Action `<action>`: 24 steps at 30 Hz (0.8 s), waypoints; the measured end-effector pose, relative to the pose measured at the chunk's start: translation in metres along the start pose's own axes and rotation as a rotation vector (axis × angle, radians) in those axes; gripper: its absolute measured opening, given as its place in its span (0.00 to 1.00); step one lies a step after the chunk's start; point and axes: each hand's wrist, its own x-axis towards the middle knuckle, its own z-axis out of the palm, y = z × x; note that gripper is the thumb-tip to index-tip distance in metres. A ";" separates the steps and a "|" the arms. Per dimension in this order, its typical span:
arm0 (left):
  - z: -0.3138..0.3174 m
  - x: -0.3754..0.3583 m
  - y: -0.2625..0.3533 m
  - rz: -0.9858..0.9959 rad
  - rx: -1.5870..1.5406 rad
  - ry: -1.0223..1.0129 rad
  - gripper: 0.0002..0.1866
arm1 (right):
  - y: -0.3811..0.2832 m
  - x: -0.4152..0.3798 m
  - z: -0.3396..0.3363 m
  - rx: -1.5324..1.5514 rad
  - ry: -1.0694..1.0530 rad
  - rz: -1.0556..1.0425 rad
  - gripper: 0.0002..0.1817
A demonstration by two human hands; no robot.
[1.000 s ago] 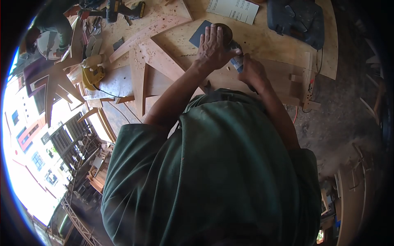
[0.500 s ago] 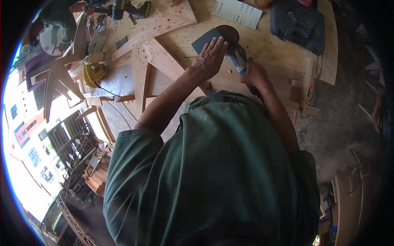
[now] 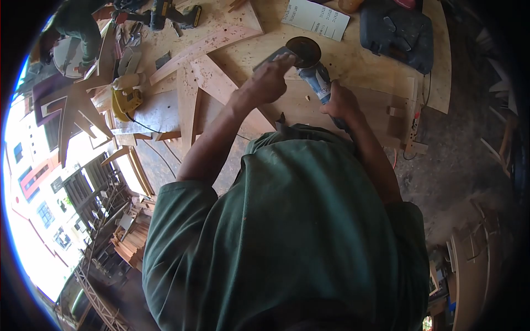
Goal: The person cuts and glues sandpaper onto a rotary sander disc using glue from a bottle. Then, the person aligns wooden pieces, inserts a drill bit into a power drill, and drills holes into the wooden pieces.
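My right hand (image 3: 342, 102) is wrapped around the blue-grey body of an angle grinder (image 3: 316, 81). Its round dark disc (image 3: 305, 52) faces up over the workbench. Beside the disc, my left hand (image 3: 267, 81) grips a dark grey flat square sheet (image 3: 271, 58), which looks like sandpaper. The sheet is tilted so that little more than its edge shows, and its right end overlaps the disc's rim in this view. Part of the sheet is hidden behind my left fingers. Below the tool lies a wide plank (image 3: 369, 105).
Pinkish cut boards (image 3: 216, 83) cross the workbench (image 3: 345, 58) on the left. A yellow power tool (image 3: 128, 102) with a cord lies farther left, near a cordless drill (image 3: 160, 14). A dark tool case (image 3: 396, 33) and a printed paper (image 3: 316, 19) lie at the back. Another person (image 3: 77, 27) is at upper left.
My left hand has moved left and slightly down, and its fingers have curled from lying flat to gripping. The grey sheet has tilted from face-on to nearly edge-on. The grinder is almost unmoved.
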 end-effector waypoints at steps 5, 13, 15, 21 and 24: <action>-0.057 -0.008 -0.006 -0.486 -0.686 -0.008 0.23 | 0.006 -0.004 0.008 -0.009 0.038 -0.016 0.36; -0.066 -0.042 -0.052 -0.277 -1.840 0.065 0.25 | 0.019 -0.005 0.024 -0.036 0.042 -0.028 0.38; -0.060 -0.042 -0.052 -0.171 -1.975 0.072 0.26 | 0.017 -0.004 0.024 -0.049 0.017 -0.020 0.40; -0.039 -0.036 -0.046 -0.100 -2.138 0.237 0.28 | 0.015 -0.004 0.009 -0.052 -0.078 0.009 0.46; -0.033 -0.028 -0.033 -0.170 -2.137 0.340 0.29 | 0.012 -0.004 -0.007 -0.014 -0.115 -0.001 0.50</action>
